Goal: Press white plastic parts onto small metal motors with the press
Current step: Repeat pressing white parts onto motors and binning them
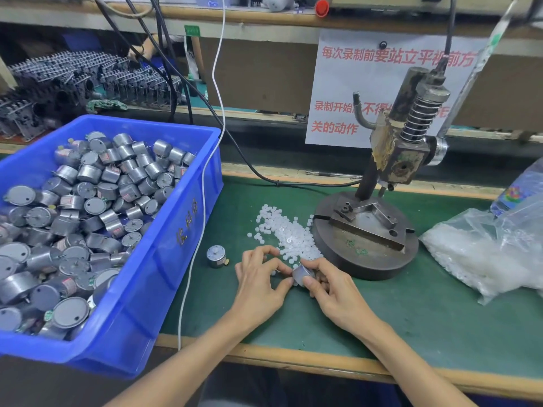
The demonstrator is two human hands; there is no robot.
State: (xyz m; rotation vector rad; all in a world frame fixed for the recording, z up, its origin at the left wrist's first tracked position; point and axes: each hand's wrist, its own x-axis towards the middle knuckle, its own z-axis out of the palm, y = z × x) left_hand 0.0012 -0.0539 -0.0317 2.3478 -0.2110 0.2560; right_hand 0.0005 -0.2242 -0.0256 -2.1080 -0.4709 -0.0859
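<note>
Head view: the right hand [332, 292] grips a small metal motor [302, 274] between thumb and fingers, the can tipped so one end faces the left hand [258, 280]. The left hand's fingers are curled, with thumb and forefinger closed in at that end of the motor. A white part may be pinched there, but the fingertips hide it, so I cannot tell what that hand holds.

Just beyond both hands lies the loose pile of white plastic parts [289, 235], its near edge almost touching the knuckles. To the left of the left hand a second motor [216, 255] stands alone on the green mat [382, 312]. Beyond the right hand sits the press [367, 230], with its angled nest [370, 220] bare. Farther left is the blue bin [176, 239] of motors, and farther right a clear bag [482, 254] of more white parts.

The step looks like seating a part on the shaft by hand before pressing. To do it well, keep the motor steady in the right hand with the shaft end turned into plain sight. Start the part square on the shaft, not cocked, and push only until it stays put. Then carry the motor shaft-up to the nest, so the ram meets the part straight.
</note>
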